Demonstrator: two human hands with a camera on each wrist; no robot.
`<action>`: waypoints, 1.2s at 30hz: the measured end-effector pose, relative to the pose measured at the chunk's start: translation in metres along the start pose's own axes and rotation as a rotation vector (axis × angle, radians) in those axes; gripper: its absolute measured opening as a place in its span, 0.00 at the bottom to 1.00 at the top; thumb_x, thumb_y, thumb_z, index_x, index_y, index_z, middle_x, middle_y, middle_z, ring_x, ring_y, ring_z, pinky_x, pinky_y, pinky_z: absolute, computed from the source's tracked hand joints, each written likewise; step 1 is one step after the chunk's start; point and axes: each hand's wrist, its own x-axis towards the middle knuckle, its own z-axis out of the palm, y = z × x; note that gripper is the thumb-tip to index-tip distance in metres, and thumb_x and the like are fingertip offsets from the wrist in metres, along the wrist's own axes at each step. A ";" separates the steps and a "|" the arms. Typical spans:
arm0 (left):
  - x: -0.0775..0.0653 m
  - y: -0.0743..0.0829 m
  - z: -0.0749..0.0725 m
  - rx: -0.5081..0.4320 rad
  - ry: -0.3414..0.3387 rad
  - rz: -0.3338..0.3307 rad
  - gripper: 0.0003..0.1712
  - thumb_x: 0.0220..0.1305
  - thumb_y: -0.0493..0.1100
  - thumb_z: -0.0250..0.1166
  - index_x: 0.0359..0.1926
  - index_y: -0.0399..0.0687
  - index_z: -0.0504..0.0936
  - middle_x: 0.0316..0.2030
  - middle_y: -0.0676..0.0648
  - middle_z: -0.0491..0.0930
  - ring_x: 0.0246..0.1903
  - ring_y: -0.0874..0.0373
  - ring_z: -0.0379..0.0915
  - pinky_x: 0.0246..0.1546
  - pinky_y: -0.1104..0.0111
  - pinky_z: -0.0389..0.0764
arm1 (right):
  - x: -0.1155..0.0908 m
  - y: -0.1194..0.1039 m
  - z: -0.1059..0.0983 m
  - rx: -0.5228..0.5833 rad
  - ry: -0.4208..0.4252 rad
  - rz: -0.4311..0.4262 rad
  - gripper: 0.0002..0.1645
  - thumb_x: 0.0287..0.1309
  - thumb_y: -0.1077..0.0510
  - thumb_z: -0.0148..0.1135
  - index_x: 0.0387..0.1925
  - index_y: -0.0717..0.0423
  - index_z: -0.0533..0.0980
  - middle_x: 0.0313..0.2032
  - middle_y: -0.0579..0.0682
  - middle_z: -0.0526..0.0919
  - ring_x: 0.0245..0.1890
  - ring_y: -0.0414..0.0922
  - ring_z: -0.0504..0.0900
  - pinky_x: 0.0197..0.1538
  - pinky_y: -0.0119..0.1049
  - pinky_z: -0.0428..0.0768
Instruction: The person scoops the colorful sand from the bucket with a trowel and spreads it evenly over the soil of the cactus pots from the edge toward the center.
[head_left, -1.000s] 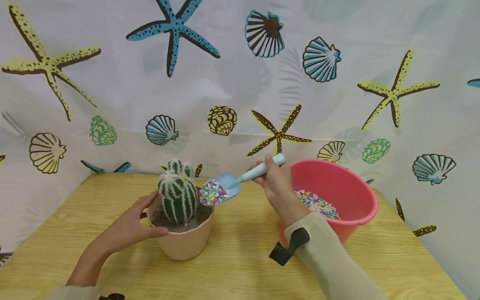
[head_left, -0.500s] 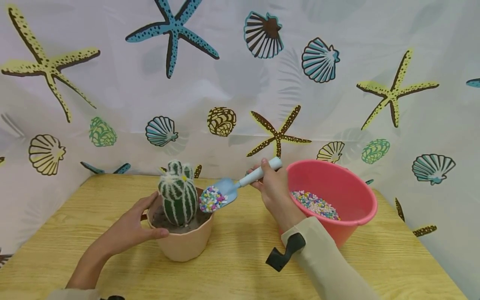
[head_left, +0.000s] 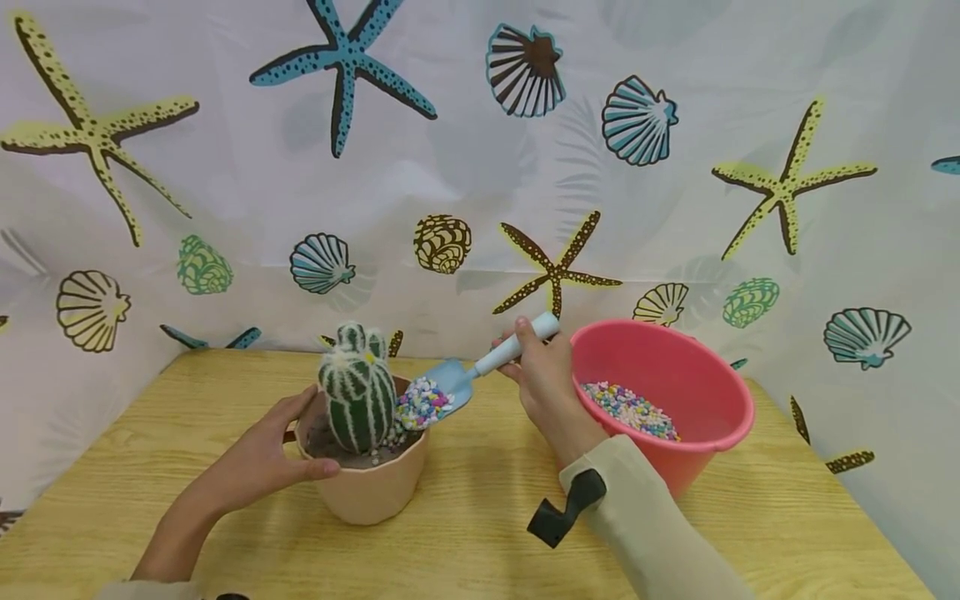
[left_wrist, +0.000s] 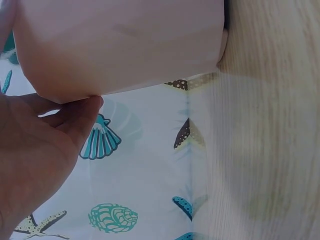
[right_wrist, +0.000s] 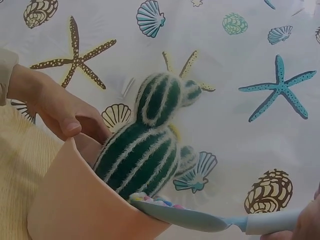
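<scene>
My right hand (head_left: 551,387) grips the pale handle of a small light-blue trowel (head_left: 456,379). Its blade carries multicoloured pebbles (head_left: 424,403) and tilts down over the right rim of a peach flower pot (head_left: 373,493). A green cactus (head_left: 360,408) with white fuzzy ribs stands in the pot's grey-brown soil. Some pebbles lie on that soil at the cactus's base. My left hand (head_left: 258,454) holds the pot's left side, thumb on the near rim. In the right wrist view the trowel blade (right_wrist: 190,218) appears at the pot's rim, below the cactus (right_wrist: 142,155).
A pink-red basin (head_left: 675,367) with more coloured pebbles (head_left: 632,410) inside stands right of the pot, beside my right forearm. Both stand on a wood-grain table (head_left: 480,533). Behind hangs a white sheet (head_left: 450,175) printed with starfish and shells.
The trowel has come slightly down and left to the pot and tipped. Pebbles have slid off onto the soil beside the cactus. My left hand stays on the pot.
</scene>
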 end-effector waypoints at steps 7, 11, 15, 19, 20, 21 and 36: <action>0.001 0.000 0.000 -0.001 0.008 -0.002 0.59 0.56 0.50 0.70 0.73 0.31 0.40 0.70 0.25 0.45 0.65 0.30 0.51 0.57 0.42 0.68 | -0.002 -0.003 0.001 -0.037 -0.007 -0.025 0.16 0.71 0.58 0.46 0.53 0.66 0.62 0.45 0.63 0.73 0.47 0.54 0.80 0.54 0.52 0.78; 0.000 -0.001 0.000 0.003 0.003 -0.003 0.59 0.57 0.50 0.70 0.73 0.31 0.40 0.70 0.25 0.45 0.65 0.30 0.51 0.57 0.42 0.68 | -0.005 -0.005 0.004 -0.072 -0.038 -0.068 0.20 0.70 0.59 0.48 0.57 0.65 0.61 0.49 0.67 0.73 0.47 0.54 0.80 0.53 0.53 0.78; 0.000 -0.001 0.001 -0.003 0.000 -0.011 0.59 0.57 0.50 0.69 0.73 0.30 0.39 0.69 0.25 0.45 0.65 0.29 0.51 0.58 0.42 0.67 | -0.007 -0.008 0.007 -0.124 -0.071 -0.111 0.19 0.70 0.59 0.50 0.57 0.64 0.61 0.49 0.66 0.75 0.45 0.52 0.81 0.51 0.54 0.79; 0.001 0.000 0.000 -0.012 -0.005 -0.018 0.59 0.57 0.50 0.69 0.73 0.30 0.39 0.69 0.25 0.44 0.66 0.29 0.49 0.58 0.41 0.66 | -0.009 -0.010 0.009 -0.201 -0.091 -0.136 0.18 0.71 0.58 0.48 0.55 0.65 0.62 0.46 0.65 0.77 0.47 0.57 0.82 0.50 0.53 0.80; 0.002 0.000 0.000 -0.012 -0.005 -0.018 0.59 0.57 0.51 0.69 0.73 0.30 0.39 0.69 0.25 0.44 0.66 0.29 0.49 0.58 0.41 0.66 | -0.009 -0.011 0.009 -0.216 -0.097 -0.137 0.18 0.71 0.58 0.48 0.55 0.65 0.62 0.46 0.65 0.77 0.48 0.58 0.82 0.50 0.53 0.80; 0.002 0.000 0.000 -0.012 -0.005 -0.016 0.60 0.57 0.51 0.69 0.73 0.30 0.39 0.70 0.25 0.44 0.66 0.29 0.49 0.58 0.41 0.66 | -0.010 -0.012 0.010 -0.232 -0.101 -0.139 0.18 0.71 0.57 0.48 0.55 0.65 0.61 0.46 0.65 0.77 0.49 0.59 0.81 0.50 0.53 0.80; 0.001 0.000 0.000 0.004 0.000 -0.008 0.59 0.57 0.52 0.69 0.73 0.30 0.40 0.69 0.26 0.46 0.65 0.30 0.50 0.58 0.41 0.67 | -0.011 -0.019 0.017 -0.328 -0.148 -0.203 0.17 0.69 0.57 0.51 0.53 0.64 0.64 0.46 0.64 0.78 0.50 0.58 0.81 0.48 0.50 0.82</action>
